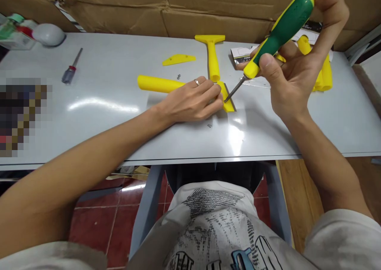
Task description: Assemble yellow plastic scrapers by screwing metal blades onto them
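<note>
At the upper left of the frame, a green-capped container (pixel 14 29) sits beside a rounded white object (pixel 49 34) on the grey-white table (pixel 104 137). Right of these lies a small screwdriver (pixel 69 74) with a grey and red handle, its shaft pointing up the frame. Toward the upper centre, the yellow scraper (pixel 159 84) lies with its handle stretching left from under the left hand (pixel 195 100), which wears a ring and has its fingers closed around the scraper near its head. Above the handle are a flat yellow piece (pixel 179 59) and a few small screws (pixel 178 76); more small metal bits (pixel 209 126) lie below the hand. A yellow T-shaped piece (pixel 213 57) stretches down the frame toward the scraper's head, with brown cardboard (pixel 193 18) behind. At the upper right, the right hand (pixel 293 69) grips a green-and-yellow screwdriver (pixel 282 31), slanted with its tip down at the scraper's head beside the left fingertips; the tip seems to meet a screw there, though the fingers partly hide it. Behind the right hand are printed packaging (pixel 241 55) and further yellow pieces (pixel 326 76).
</note>
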A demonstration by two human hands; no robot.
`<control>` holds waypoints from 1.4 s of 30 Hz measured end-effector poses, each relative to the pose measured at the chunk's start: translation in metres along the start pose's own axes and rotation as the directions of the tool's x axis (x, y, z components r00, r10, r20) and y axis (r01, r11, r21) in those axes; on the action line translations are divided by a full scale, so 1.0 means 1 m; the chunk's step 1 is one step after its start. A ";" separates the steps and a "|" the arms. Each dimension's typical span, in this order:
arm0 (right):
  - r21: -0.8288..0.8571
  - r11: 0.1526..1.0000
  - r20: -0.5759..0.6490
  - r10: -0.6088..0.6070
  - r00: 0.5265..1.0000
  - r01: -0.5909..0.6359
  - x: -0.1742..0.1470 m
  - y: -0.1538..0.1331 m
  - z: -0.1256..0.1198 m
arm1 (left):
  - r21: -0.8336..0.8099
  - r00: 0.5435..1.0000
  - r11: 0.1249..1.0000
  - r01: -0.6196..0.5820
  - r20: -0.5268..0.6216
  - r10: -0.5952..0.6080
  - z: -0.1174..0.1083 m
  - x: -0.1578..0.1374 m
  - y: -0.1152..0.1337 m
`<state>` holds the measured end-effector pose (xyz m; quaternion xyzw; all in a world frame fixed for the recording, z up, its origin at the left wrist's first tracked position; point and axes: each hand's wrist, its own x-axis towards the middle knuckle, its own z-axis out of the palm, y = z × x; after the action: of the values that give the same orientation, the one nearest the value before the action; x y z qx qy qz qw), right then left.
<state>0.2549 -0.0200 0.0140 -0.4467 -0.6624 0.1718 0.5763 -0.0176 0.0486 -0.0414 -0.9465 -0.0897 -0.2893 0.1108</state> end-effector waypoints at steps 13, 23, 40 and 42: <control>0.129 0.989 -0.008 0.079 0.997 -0.077 0.001 -0.014 0.007 | -0.093 0.983 0.986 0.135 0.139 -0.121 -0.004 0.009 0.004; -0.067 0.998 0.060 0.006 0.998 -0.002 0.020 -0.025 0.015 | -0.055 0.987 0.992 0.117 0.113 -0.111 0.005 0.010 0.010; -0.196 0.972 0.491 0.213 0.845 -0.131 0.071 -0.060 -0.004 | 0.081 0.986 0.991 0.105 0.123 -0.115 0.009 0.034 0.004; -0.176 0.972 0.482 0.224 0.847 -0.157 0.067 -0.055 -0.005 | 0.040 0.979 0.989 0.141 0.141 -0.146 0.008 0.034 0.003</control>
<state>0.2423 0.0016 0.0971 -0.4873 -0.7506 0.2942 0.3355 0.0147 0.0517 -0.0292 -0.9542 -0.1697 -0.2266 0.0969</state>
